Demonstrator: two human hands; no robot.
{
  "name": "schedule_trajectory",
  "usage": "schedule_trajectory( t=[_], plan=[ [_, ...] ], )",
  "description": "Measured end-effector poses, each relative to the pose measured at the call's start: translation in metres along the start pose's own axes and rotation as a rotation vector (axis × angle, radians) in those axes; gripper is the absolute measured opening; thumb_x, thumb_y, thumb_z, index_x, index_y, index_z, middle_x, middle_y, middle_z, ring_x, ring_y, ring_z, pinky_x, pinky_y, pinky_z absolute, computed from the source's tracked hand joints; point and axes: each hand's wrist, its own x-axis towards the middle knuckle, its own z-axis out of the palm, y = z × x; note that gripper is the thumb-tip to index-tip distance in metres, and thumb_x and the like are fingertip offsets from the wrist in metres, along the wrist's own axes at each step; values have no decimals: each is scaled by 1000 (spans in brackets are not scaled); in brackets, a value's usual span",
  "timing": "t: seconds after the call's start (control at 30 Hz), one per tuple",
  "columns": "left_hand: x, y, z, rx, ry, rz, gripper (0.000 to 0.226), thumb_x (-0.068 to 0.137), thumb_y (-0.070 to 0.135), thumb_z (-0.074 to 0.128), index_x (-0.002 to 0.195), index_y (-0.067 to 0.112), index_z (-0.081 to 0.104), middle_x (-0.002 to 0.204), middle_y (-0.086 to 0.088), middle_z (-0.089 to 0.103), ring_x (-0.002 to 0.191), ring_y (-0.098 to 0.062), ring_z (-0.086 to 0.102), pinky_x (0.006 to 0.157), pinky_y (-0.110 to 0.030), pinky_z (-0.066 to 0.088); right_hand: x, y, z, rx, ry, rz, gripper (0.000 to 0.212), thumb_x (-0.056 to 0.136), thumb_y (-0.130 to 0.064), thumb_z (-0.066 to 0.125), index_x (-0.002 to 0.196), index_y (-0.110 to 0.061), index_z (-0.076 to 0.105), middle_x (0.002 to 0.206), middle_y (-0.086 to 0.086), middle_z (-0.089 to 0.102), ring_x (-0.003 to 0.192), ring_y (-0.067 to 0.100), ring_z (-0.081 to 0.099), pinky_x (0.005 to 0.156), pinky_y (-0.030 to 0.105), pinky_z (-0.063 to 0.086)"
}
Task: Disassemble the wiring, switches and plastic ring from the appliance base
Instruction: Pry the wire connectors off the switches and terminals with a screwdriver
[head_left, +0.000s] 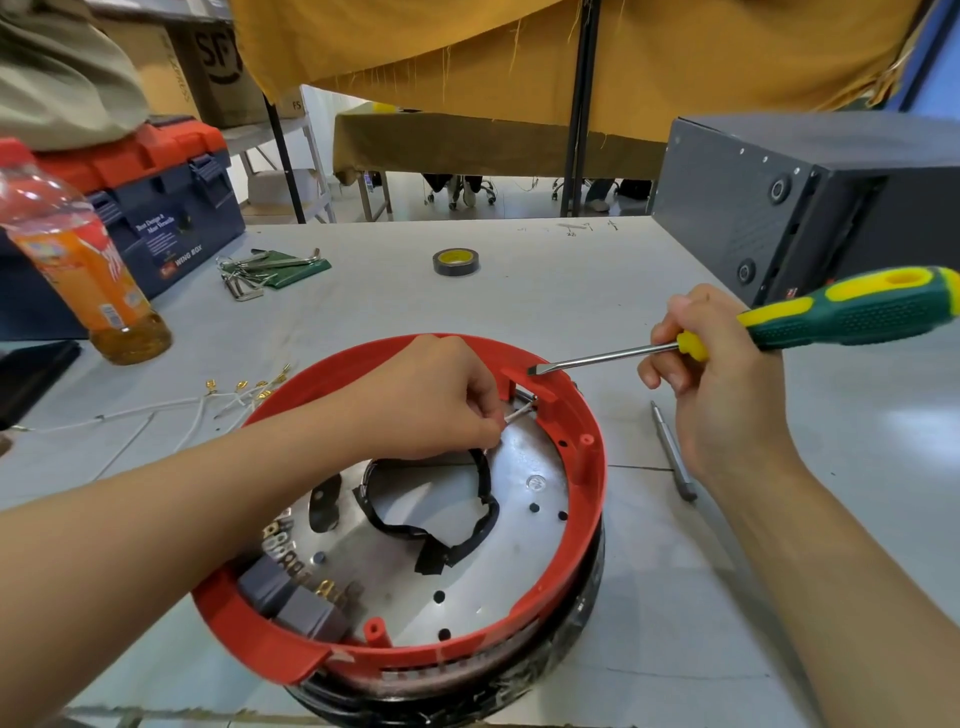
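Observation:
The appliance base (524, 525) lies upturned on the table, a shiny metal plate ringed by a red plastic ring (587, 499). My left hand (431, 400) reaches inside and pinches a thin white wire (519, 413) near the ring's far bracket. My right hand (706, 379) grips a green-and-yellow flathead screwdriver (810, 319), whose tip rests on that red bracket. A loop wrapped in black tape (467, 540) lies on the plate. Grey switch blocks (296, 603) with brass terminals sit at the near left inside the ring.
Loose white wires with brass terminals (234, 395) lie left of the base. A metal bit (675, 452) lies to its right. Farther off are an orange drink bottle (78, 260), a blue-and-red toolbox (161, 208), hex keys (260, 270), a tape roll (455, 261) and a black box (810, 208).

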Motion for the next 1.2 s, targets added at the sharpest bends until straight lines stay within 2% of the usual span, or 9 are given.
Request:
schedule_trajectory(
  t=[0.2,0.23,0.37,0.53,0.67,0.83,0.93,1.03,1.2],
  plan=[
    [-3,0,-3,22,-20,1,14,80,8,66,79,15,77,48,29,57,57,10,56,55,-5,41,0,-1,1,6,3,1,33,76,-16,52,44,-22,47,53,-4,43,40,11,29,47,22,35],
    [-3,0,-3,25,-20,3,14,79,7,65,79,16,76,49,28,57,56,10,55,54,-5,40,0,-1,1,6,1,-1,34,77,-16,52,44,-22,47,53,-5,44,40,10,30,47,22,35],
    [-2,-1,0,44,5,-26,14,76,9,67,86,19,70,66,7,64,56,6,52,53,-12,40,-1,0,2,-11,-3,-13,33,77,-16,52,45,-22,47,53,-5,44,40,10,31,47,24,35],
    [1,0,6,96,50,-90,8,76,12,67,81,13,73,62,11,58,56,1,52,54,-9,40,-3,0,4,-53,-16,-49,27,79,-15,52,55,-10,42,51,-7,45,40,9,31,47,22,36],
    [1,4,11,131,104,-82,8,78,13,64,73,11,70,58,12,55,59,-3,51,53,-10,37,-4,0,4,-64,-18,-58,26,79,-15,51,56,-8,40,51,-7,46,40,9,31,47,23,35],
    [-3,8,14,207,169,-43,11,77,14,61,67,17,58,62,11,51,70,-11,51,60,-22,34,-3,0,4,-63,-14,-58,26,79,-14,51,56,-9,40,51,-8,46,40,8,32,47,23,35],
    [-4,6,13,238,203,-27,12,77,15,61,67,15,54,64,8,52,67,-11,49,56,-21,33,-3,0,4,-62,-13,-62,26,79,-14,51,56,-9,40,51,-8,46,40,8,32,47,23,35],
    [-5,5,12,219,218,-29,14,78,18,61,67,14,53,64,6,51,65,-10,49,56,-19,34,-3,1,4,-64,-18,-65,26,80,-14,51,57,-9,40,51,-9,46,40,8,32,46,22,35],
    [-9,4,8,210,172,-33,11,75,19,64,68,12,58,64,5,56,64,-9,53,59,-26,43,-3,1,4,-63,-13,-66,26,80,-14,51,58,-8,39,50,-9,47,40,9,31,47,22,35]
  ],
)
